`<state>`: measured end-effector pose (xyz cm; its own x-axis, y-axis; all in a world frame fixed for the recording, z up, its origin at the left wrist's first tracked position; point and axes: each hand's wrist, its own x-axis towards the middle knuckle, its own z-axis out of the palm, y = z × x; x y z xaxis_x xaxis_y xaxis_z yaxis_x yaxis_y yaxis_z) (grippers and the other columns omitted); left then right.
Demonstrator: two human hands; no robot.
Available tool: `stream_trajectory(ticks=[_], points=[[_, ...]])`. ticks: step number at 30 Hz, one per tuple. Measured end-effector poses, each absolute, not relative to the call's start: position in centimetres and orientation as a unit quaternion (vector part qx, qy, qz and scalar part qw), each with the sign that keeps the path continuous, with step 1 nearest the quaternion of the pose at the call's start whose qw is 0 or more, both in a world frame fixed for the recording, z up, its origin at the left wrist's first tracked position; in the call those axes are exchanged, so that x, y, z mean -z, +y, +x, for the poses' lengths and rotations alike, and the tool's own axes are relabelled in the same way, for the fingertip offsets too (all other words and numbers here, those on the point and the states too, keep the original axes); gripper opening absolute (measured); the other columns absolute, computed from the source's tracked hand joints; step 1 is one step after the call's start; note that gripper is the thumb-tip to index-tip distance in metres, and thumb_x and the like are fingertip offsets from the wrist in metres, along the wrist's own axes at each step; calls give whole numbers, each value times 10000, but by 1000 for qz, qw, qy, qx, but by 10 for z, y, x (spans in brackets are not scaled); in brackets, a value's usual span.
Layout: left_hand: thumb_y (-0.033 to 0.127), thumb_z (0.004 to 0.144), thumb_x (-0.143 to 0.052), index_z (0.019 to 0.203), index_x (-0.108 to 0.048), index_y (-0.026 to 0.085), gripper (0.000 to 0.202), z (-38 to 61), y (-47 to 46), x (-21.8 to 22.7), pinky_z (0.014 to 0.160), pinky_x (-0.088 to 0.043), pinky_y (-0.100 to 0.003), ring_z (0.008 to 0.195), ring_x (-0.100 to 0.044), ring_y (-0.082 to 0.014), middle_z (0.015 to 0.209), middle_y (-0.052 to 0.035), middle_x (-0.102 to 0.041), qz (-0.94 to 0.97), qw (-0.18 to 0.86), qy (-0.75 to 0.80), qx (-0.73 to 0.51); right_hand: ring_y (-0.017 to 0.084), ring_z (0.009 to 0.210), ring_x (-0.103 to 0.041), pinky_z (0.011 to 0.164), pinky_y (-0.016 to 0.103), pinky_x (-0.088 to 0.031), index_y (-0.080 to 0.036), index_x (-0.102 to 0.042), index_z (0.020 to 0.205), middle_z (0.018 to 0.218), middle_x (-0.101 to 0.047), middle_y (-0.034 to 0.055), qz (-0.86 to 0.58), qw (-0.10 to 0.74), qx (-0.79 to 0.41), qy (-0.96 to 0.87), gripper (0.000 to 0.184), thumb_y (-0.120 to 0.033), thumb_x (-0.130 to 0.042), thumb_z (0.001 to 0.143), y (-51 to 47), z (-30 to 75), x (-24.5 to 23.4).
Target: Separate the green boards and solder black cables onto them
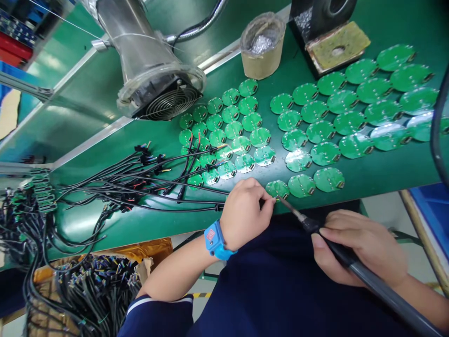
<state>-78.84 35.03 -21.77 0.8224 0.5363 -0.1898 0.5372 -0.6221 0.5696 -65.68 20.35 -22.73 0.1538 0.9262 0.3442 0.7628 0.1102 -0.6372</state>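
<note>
My right hand (361, 248) is wrapped round a black soldering iron (354, 264) whose metal tip touches the near edge of a round green circuit board (277, 188) at the front of the green bench. My left hand (245, 210), with a blue wrist strap (215, 239), is closed in a pinch beside that same board, fingers on a thin black wire (196, 202) that runs left. Many more round green boards (336, 117) lie in rows behind.
A bundle of black wires (140, 182) spreads over the left bench. A metal fume extractor with a fan grille (164, 100) stands behind. A taped cup of solder scraps (263, 44) and an iron stand with a yellow sponge (338, 47) sit at the back. A box of cables (91, 285) is lower left.
</note>
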Motion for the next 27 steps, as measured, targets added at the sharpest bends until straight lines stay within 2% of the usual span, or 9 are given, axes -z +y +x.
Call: stream_trajectory(ticks=[4,9,13,17,20,27], points=[[224,812,-515,670,-568,161,164,-787,348,217,706,-407,-301,727,-480,-151,718,-23,-501,903,297,312,0,112,427,-422,428,263,-403,-217,-382,537,436,-427,-33,-672,337,-86,-653,230,-143,-523,703,203,-663,227],[218,811,-502,684,-541,160,145,-784,345,218,716,-417,-310,741,-490,-160,741,-30,-499,909,272,315,-9,124,446,-426,424,276,-405,-215,-462,688,481,-467,-29,-656,366,-38,-659,145,-131,-576,664,202,-670,230],[221,816,-493,696,-536,163,140,-785,344,221,713,-431,-317,758,-496,-170,766,-41,-500,910,266,316,-16,123,427,-448,425,273,-409,-223,-421,608,457,-447,-39,-668,356,-75,-649,180,-138,-554,695,199,-666,229],[215,817,-493,710,-540,162,129,-786,345,221,722,-443,-324,768,-503,-171,794,-48,-500,909,273,314,-17,130,475,-515,474,282,-437,-218,-477,753,525,-517,-34,-665,438,-133,-590,149,-99,-551,704,194,-655,231],[212,818,-493,723,-549,161,122,-786,346,220,729,-445,-323,777,-504,-171,795,-48,-497,910,276,310,-12,123,475,-499,503,296,-438,-195,-505,877,528,-499,-46,-651,474,-161,-570,245,-75,-583,678,192,-651,240],[207,807,-507,718,-579,159,124,-782,352,215,695,-442,-308,743,-498,-164,752,-37,-489,911,284,299,16,92,453,-459,486,264,-410,-191,-468,719,500,-454,-55,-666,444,-152,-580,156,-108,-595,683,200,-655,243]])
